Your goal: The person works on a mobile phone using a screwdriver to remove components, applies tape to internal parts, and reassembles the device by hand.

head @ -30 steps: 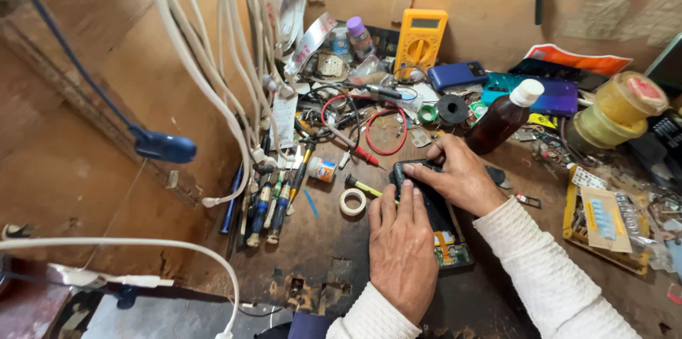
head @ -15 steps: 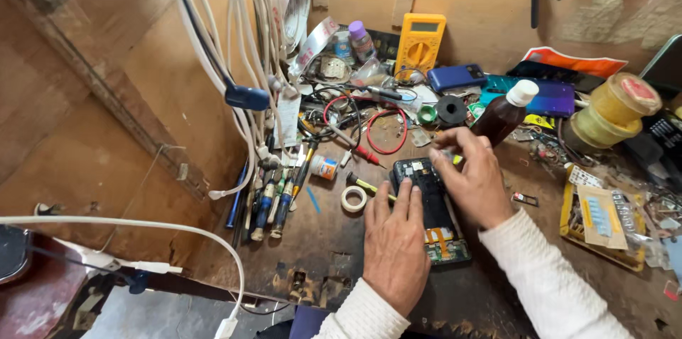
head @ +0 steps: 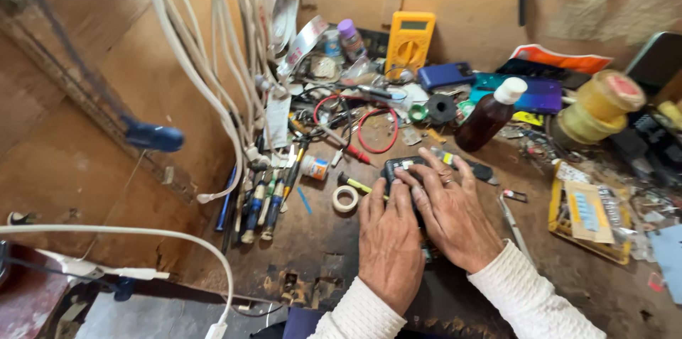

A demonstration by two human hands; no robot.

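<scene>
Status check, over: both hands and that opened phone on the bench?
Left hand and right hand flat on opened phone, pressing. Tape roll left of it, brown bottle behind; neither in the way.

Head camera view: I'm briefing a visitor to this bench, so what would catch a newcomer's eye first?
Both hands lie side by side at the centre of the worn wooden bench, the left hand and right hand pressing on a dark opened phone. Behind them a yellow boxy multimeter leans on the back wall, with a brown bottle with a white cap to its right. Thick white cables hang down at the left.
</scene>
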